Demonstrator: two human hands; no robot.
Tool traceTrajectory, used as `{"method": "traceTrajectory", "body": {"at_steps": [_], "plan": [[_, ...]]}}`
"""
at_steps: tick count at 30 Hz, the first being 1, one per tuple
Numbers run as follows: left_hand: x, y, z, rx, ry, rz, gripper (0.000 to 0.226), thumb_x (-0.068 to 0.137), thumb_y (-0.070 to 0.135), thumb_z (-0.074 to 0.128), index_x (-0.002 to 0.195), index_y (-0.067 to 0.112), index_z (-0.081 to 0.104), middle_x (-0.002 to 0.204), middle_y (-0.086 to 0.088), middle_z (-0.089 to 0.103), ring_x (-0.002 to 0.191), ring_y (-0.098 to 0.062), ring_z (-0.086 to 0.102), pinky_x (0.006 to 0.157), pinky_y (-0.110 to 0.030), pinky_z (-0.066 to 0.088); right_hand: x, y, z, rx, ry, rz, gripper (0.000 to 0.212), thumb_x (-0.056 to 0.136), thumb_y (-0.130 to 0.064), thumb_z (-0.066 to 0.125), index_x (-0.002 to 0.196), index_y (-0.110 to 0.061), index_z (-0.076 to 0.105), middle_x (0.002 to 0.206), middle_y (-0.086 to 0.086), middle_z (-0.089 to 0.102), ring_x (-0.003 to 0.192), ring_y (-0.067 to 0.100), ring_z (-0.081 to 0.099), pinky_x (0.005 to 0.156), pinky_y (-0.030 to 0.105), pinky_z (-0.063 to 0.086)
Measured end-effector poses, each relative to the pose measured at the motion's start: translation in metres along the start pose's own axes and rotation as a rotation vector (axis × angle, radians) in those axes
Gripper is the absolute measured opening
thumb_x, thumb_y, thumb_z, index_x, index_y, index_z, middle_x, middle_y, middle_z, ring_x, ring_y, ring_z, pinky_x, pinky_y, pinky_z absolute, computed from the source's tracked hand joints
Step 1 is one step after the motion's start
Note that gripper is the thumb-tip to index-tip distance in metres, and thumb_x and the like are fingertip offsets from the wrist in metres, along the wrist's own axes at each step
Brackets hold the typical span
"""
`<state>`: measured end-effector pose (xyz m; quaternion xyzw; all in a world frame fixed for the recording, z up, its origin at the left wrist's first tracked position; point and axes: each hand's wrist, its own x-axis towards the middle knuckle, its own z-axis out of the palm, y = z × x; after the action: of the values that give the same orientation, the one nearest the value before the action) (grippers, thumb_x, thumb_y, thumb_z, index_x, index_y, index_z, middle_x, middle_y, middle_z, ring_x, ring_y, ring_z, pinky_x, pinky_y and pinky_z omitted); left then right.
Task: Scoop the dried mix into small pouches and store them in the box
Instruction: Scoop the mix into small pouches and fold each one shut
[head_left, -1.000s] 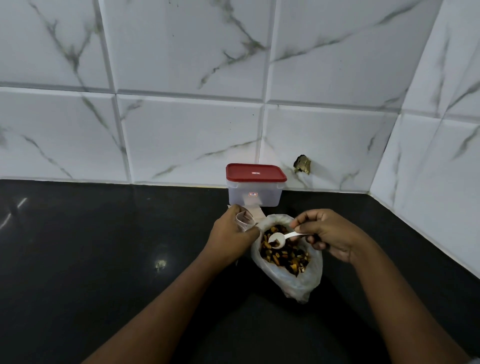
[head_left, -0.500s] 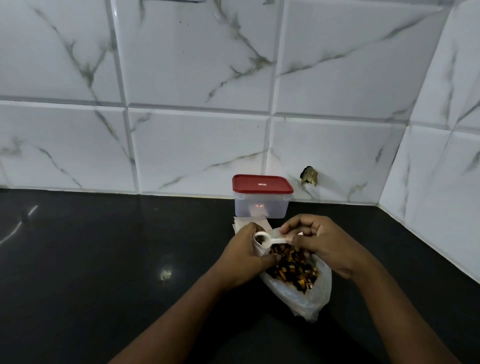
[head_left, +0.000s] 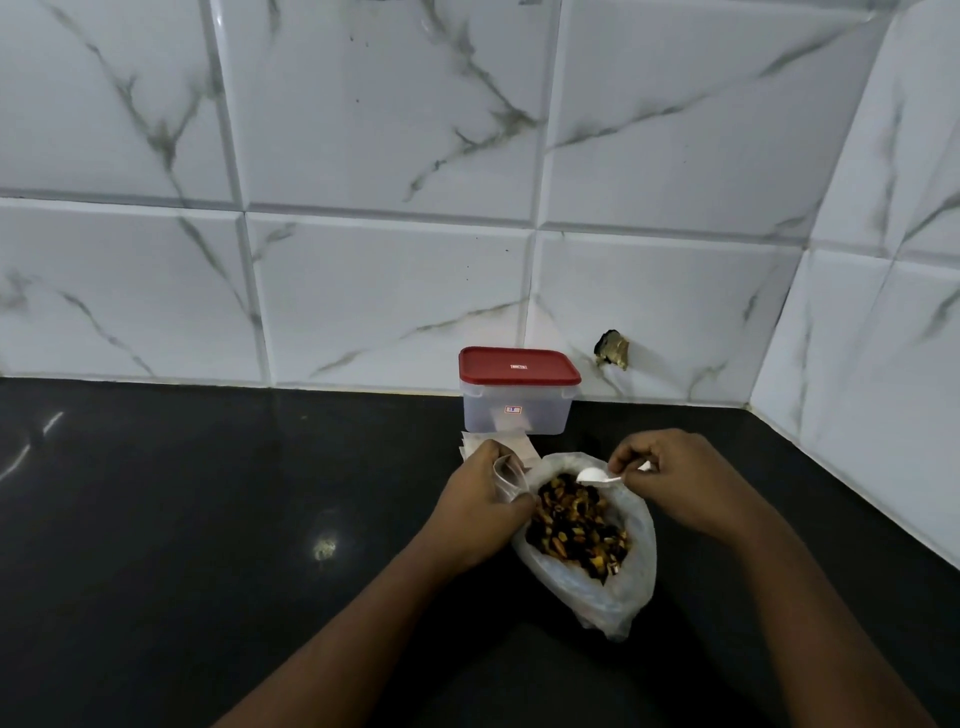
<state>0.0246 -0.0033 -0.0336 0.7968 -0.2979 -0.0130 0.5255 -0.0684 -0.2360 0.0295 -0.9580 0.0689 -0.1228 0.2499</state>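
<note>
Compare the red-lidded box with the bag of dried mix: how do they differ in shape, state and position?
The box is rigid and rectangular; the bag is soft and crumpled. The box is shut under its red lid; the bag lies open, its dried mix showing. The box stands by the tiled wall; the bag lies nearer the person. Both are translucent plastic.

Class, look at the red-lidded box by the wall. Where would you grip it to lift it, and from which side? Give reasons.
Grip the box by its two short end walls, just under the lid, coming down from above. It stands upright and shut, so the lid's overhanging rim would likely stop slipping. The tiled wall blocks the back; flat pouches lie at its front.
</note>
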Motion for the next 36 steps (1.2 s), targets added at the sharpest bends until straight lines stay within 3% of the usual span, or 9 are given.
{"method": "traceTrajectory", "body": {"at_steps": [6, 10, 13, 18, 23, 27, 30, 32, 36], "plan": [[0.002, -0.001, -0.001, -0.002, 0.038, -0.004, 0.037, 0.087, 0.014, 0.075, 0.117, 0.025, 0.058, 0.114, 0.011, 0.065, 0.105, -0.004, 0.063, 0.083, -0.018, 0.050, 0.002, -0.004, 0.005, -0.068, 0.002, 0.028, 0.021, 0.095, -0.012, 0.067, 0.093, -0.033, 0.073, 0.092, -0.016, 0.068, 0.078, -0.003, 0.062, 0.061, 0.012, 0.037], [0.003, -0.002, -0.001, -0.014, 0.034, 0.002, 0.037, 0.088, 0.017, 0.076, 0.120, 0.026, 0.058, 0.117, 0.011, 0.065, 0.107, -0.005, 0.063, 0.085, -0.020, 0.052, 0.001, -0.005, -0.001, -0.022, 0.001, 0.009, 0.015, 0.094, -0.017, 0.069, 0.092, -0.029, 0.078, 0.092, -0.017, 0.070, 0.077, -0.013, 0.060, 0.062, 0.010, 0.035], [0.003, -0.004, 0.000, -0.017, 0.026, 0.010, 0.037, 0.087, 0.022, 0.077, 0.119, 0.027, 0.059, 0.116, 0.011, 0.066, 0.106, -0.005, 0.064, 0.090, -0.027, 0.056, 0.003, -0.001, 0.001, 0.072, 0.001, 0.045, 0.019, 0.092, -0.016, 0.072, 0.086, -0.032, 0.078, 0.093, -0.015, 0.074, 0.080, -0.004, 0.066, 0.068, 0.017, 0.043], [0.003, -0.008, 0.002, -0.021, 0.017, 0.018, 0.035, 0.085, 0.026, 0.077, 0.116, 0.029, 0.060, 0.113, 0.011, 0.068, 0.105, -0.006, 0.066, 0.093, -0.039, 0.058, 0.005, 0.009, 0.003, 0.286, 0.021, 0.151, 0.017, 0.092, -0.010, 0.072, 0.085, -0.024, 0.080, 0.082, -0.006, 0.077, 0.067, 0.002, 0.065, 0.064, 0.024, 0.048], [0.003, -0.008, 0.003, -0.015, 0.021, 0.014, 0.031, 0.086, 0.027, 0.079, 0.112, 0.029, 0.060, 0.110, 0.010, 0.068, 0.102, -0.006, 0.066, 0.091, -0.036, 0.059, 0.006, 0.011, 0.008, 0.443, 0.042, 0.262, 0.016, 0.094, -0.006, 0.068, 0.088, -0.015, 0.080, 0.075, 0.004, 0.074, 0.059, 0.009, 0.057, 0.051, 0.021, 0.043], [0.002, -0.007, 0.002, -0.015, 0.027, 0.012, 0.031, 0.086, 0.026, 0.079, 0.111, 0.028, 0.062, 0.110, 0.011, 0.068, 0.101, -0.005, 0.065, 0.090, -0.035, 0.059, 0.005, 0.006, 0.009, 0.204, 0.011, 0.123, 0.019, 0.094, -0.011, 0.071, 0.087, -0.027, 0.080, 0.090, -0.008, 0.077, 0.077, 0.001, 0.069, 0.066, 0.020, 0.049], [0.001, -0.008, 0.000, -0.027, 0.036, 0.014, 0.029, 0.085, 0.027, 0.080, 0.109, 0.028, 0.063, 0.108, 0.011, 0.069, 0.099, -0.004, 0.066, 0.088, -0.033, 0.059, 0.004, 0.004, 0.004, 0.105, -0.023, 0.087, 0.019, 0.092, -0.014, 0.071, 0.085, -0.028, 0.080, 0.091, -0.013, 0.076, 0.079, 0.000, 0.069, 0.067, 0.019, 0.047], [0.001, -0.008, 0.001, -0.037, 0.036, 0.010, 0.030, 0.085, 0.027, 0.081, 0.109, 0.028, 0.063, 0.107, 0.010, 0.069, 0.098, -0.005, 0.067, 0.086, -0.029, 0.058, 0.004, 0.005, 0.005, 0.200, -0.024, 0.112, 0.018, 0.092, -0.011, 0.070, 0.085, -0.025, 0.080, 0.086, -0.008, 0.077, 0.073, 0.003, 0.068, 0.066, 0.021, 0.047], [0.002, -0.009, 0.003, -0.059, -0.001, -0.017, 0.035, 0.083, 0.029, 0.084, 0.113, 0.029, 0.064, 0.108, 0.010, 0.070, 0.099, -0.005, 0.068, 0.087, -0.030, 0.060, 0.012, 0.012, 0.016, 0.529, 0.087, 0.337, 0.017, 0.094, 0.000, 0.064, 0.088, -0.008, 0.078, 0.080, 0.010, 0.073, 0.060, 0.012, 0.057, 0.052, 0.024, 0.043]]}}
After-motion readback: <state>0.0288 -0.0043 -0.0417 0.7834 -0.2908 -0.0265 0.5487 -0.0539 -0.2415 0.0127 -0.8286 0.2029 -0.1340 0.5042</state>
